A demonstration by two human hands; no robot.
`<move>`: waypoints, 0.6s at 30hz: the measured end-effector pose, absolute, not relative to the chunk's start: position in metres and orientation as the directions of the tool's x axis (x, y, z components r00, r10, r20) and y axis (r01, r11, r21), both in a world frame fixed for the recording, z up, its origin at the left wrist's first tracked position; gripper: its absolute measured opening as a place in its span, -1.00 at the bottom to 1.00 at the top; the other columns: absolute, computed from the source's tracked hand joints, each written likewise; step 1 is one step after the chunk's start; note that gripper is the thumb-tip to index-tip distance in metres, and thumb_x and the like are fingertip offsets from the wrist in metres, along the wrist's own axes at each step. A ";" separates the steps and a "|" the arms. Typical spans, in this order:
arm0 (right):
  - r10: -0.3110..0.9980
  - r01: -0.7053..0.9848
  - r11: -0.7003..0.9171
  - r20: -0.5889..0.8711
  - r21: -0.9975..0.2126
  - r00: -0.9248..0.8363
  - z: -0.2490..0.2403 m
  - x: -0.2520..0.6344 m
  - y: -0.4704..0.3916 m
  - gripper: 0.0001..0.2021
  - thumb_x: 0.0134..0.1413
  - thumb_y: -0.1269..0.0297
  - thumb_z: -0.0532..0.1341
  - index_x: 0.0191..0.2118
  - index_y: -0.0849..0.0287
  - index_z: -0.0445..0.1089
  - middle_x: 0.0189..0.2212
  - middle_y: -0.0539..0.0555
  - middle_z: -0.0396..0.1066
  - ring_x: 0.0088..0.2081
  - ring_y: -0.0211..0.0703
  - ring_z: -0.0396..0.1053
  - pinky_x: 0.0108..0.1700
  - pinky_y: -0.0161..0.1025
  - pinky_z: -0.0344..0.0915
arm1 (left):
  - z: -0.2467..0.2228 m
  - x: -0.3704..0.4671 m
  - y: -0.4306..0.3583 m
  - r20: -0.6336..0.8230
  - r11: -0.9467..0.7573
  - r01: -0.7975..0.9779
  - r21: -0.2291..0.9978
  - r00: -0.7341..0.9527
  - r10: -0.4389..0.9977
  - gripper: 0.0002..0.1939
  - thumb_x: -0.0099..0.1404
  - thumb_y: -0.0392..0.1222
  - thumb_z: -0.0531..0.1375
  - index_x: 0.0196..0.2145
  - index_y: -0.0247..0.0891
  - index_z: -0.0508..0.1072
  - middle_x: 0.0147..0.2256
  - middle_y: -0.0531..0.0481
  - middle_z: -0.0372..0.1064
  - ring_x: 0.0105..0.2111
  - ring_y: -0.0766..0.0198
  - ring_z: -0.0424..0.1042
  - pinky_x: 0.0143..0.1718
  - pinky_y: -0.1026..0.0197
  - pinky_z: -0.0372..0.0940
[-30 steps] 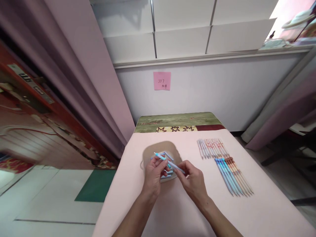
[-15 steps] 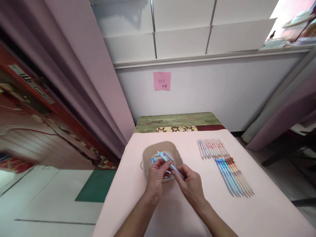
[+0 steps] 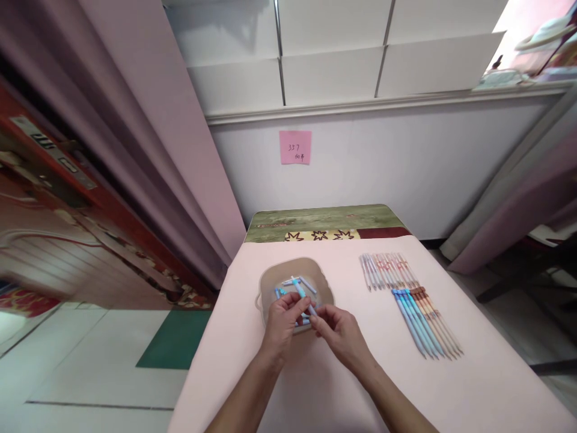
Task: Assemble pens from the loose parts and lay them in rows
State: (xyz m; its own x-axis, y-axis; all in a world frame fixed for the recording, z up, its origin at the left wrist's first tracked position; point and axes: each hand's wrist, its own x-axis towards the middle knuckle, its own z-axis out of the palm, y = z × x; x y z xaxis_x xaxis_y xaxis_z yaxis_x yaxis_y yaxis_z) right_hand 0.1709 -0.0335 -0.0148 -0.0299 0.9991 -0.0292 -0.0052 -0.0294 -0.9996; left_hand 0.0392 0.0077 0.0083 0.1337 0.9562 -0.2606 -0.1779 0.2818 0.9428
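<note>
Over the beige basin (image 3: 295, 267), a light-blue pen barrel (image 3: 301, 290) sits between my hands, tilted with its upper end toward the back. My left hand (image 3: 282, 322) is closed round its middle, thumb and fingers pinching it. My right hand (image 3: 342, 334) is pinched at the barrel's lower end, its fingertips partly hiding that end. Inside the basin lie several blue and lilac pen parts (image 3: 308, 284), some covered by my hands.
On the pink-topped table (image 3: 387, 385), to the right, lies a row of blue and brown pens (image 3: 417, 325). Behind it is a row of clear, patterned pens (image 3: 388, 270). A pink note (image 3: 295, 147) is stuck on the wall.
The pen barrel has swung to a steeper angle, its lower end moving left. My right hand has shifted slightly left toward my left hand.
</note>
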 end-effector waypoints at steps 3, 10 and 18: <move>0.998 -0.023 0.035 0.033 -0.999 0.060 -0.012 0.174 -0.030 -0.69 0.06 0.05 0.22 -0.23 0.21 0.43 -0.55 0.02 0.42 -0.49 -0.22 0.36 -0.41 -0.30 0.34 | 0.015 0.026 0.025 -0.193 0.210 -0.090 0.974 0.166 0.967 -0.76 0.05 -0.11 0.31 -0.37 -0.34 0.51 -0.46 -0.06 0.46 -0.58 0.37 0.28 -0.54 0.32 0.17; 0.984 -0.261 -0.066 -0.106 -0.963 0.145 -0.006 0.192 -0.031 -0.69 -0.06 0.02 0.29 -0.37 0.20 0.36 -0.53 0.02 0.40 -0.47 -0.24 0.33 -0.39 -0.32 0.27 | 0.016 -0.035 0.075 0.247 -0.168 0.615 0.770 -0.046 0.968 -0.94 0.14 -0.21 0.17 -0.43 -0.23 0.43 -0.45 0.00 0.39 -0.42 0.25 0.34 -0.32 0.25 0.21; 0.971 -0.309 -0.131 -0.185 -0.942 0.150 -0.008 0.197 -0.035 -0.70 -0.07 0.06 0.32 -0.38 0.22 0.38 -0.49 0.02 0.38 -0.48 -0.29 0.23 -0.40 -0.34 0.19 | -0.022 -0.017 0.082 -0.091 -0.272 0.849 0.454 0.348 0.933 -0.86 0.01 -0.42 0.12 -0.56 -0.24 0.41 -0.42 -0.07 0.43 -0.30 0.14 0.37 -0.25 0.19 0.17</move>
State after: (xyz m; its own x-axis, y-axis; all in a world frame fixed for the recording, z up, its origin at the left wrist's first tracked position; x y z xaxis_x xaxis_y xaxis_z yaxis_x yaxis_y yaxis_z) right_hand 0.1975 -0.0355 -0.0080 0.1504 0.9712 -0.1850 -0.3095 -0.1315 -0.9418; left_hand -0.0169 0.0817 -0.0224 0.3478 0.9332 -0.0907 0.8486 -0.2722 0.4537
